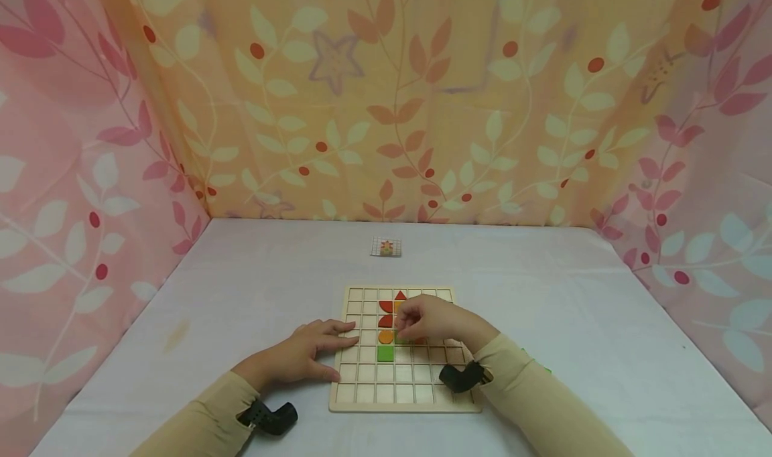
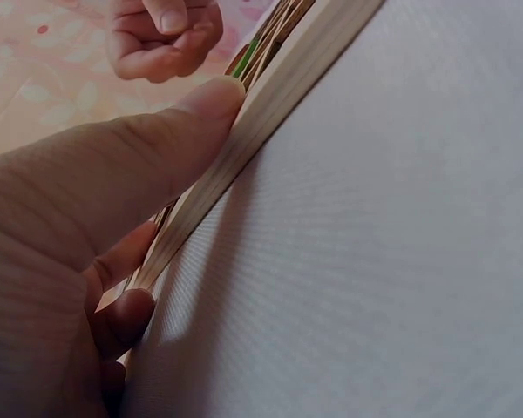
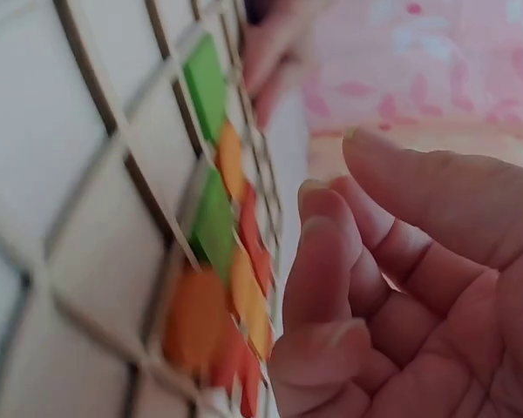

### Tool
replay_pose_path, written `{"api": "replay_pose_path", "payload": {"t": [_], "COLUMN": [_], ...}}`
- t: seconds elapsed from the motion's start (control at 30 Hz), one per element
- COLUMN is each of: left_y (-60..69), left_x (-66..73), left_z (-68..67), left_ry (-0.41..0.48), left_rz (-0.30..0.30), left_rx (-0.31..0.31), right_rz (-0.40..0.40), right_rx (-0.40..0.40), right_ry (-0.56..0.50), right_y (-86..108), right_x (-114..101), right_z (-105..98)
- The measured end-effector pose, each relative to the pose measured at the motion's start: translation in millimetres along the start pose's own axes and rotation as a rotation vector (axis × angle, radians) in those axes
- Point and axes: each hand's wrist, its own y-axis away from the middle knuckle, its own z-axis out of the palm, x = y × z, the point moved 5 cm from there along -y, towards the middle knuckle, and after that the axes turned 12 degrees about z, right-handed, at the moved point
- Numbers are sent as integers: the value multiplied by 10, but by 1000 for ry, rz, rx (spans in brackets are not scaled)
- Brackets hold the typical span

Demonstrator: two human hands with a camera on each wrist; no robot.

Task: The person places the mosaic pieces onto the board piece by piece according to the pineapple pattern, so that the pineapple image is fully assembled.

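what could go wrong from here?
1. The right hand is over the pieces; a low pass could nudge the left orange circle or the green square below it.
2. It hides part of the board from the head camera, so a misplaced piece there might go unnoticed.
3. The left hand touches the board's left edge; a push could shift it.

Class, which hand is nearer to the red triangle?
Right: the right hand is over the board, close to the red triangle; the left hand is farther off, at the board's left edge.
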Motion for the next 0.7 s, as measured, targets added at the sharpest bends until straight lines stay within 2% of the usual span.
{"api": "replay_pose_path", "payload": {"t": [0.1,0.33,0.7], "left_y": [-3,-1,3], "left_x": [7,10,4], "left_z": [-4,-4,3], "left_ry": [1,12,17], "left_rz": [-7,-29,-41], "left_rx": [-4,-10,-12], "right_rz": [25,93,188], "right_rx": [13,51,78], "right_ry": [-45,-33,-1], "right_y": [96,376,766], "right_x": [87,369,872], "right_z": [-151,-461,-706]}}
